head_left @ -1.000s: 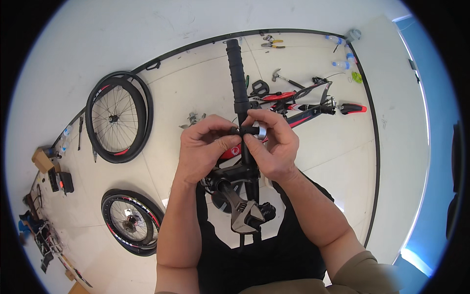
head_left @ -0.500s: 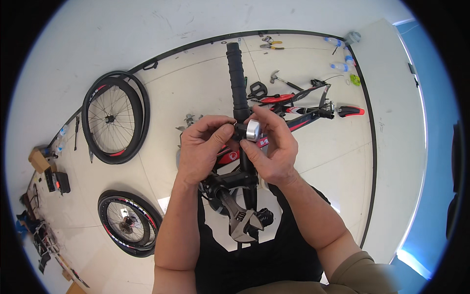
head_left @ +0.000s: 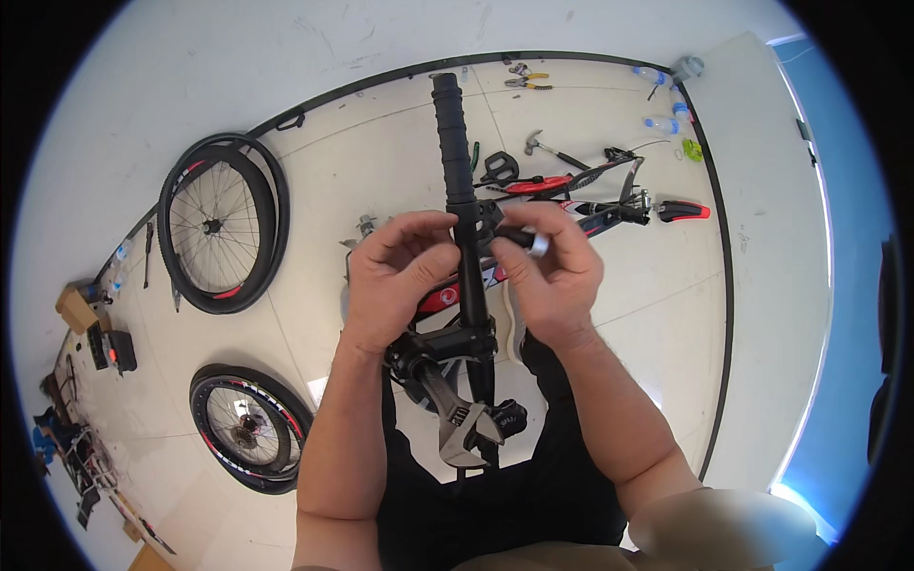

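Note:
A black handlebar with a ribbed grip runs away from me, up the middle of the view. In my right hand, just right of the bar, is a small bicycle bell with a silver dome, pinched between thumb and fingers. A black clamp piece sits against the bar below the grip; whether it joins the bell cannot be seen. My left hand is at the bar's left side, thumb and fingers apart, holding nothing visible. A large adjustable wrench lies by the stem.
Two bicycle wheels lie on the left. Beyond the bar are a pedal, a hammer, pliers and a red-and-black bicycle frame. Plastic bottles stand or lie by the far right wall.
My right hand has moved right, drawing the bell away from the bar and turning its dome outward. My left fingers have parted from the clamp area.

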A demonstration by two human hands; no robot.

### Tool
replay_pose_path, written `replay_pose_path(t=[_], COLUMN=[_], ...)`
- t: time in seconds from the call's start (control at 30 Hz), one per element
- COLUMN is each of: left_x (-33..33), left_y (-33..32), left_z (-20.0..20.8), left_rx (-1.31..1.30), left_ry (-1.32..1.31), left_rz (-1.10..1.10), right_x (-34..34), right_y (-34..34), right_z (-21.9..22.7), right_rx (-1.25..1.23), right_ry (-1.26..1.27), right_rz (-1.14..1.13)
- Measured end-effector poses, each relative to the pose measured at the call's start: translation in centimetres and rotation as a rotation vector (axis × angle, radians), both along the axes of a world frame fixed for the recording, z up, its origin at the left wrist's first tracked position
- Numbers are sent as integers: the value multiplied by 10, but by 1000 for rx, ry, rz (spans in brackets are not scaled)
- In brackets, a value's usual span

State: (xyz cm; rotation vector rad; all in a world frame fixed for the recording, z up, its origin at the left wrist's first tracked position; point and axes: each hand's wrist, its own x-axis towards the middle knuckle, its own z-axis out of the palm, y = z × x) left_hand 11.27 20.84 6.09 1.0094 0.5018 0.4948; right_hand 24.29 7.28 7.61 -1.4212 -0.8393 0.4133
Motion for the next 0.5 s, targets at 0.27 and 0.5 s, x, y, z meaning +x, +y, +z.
replay_pose_path(t=[0.27,0.5], left_x=[1,3], left_y=[8,4], left_z=[-4,2], left_rx=[-148,-55], left_ry=[320,226], left_rz=[-71,-261], right_x=[4,2], right_y=[-4,-1], right_z=[-10,-9], right_rx=[-288,-319], right_ry=[-221,-189], right_rz=[5,32])
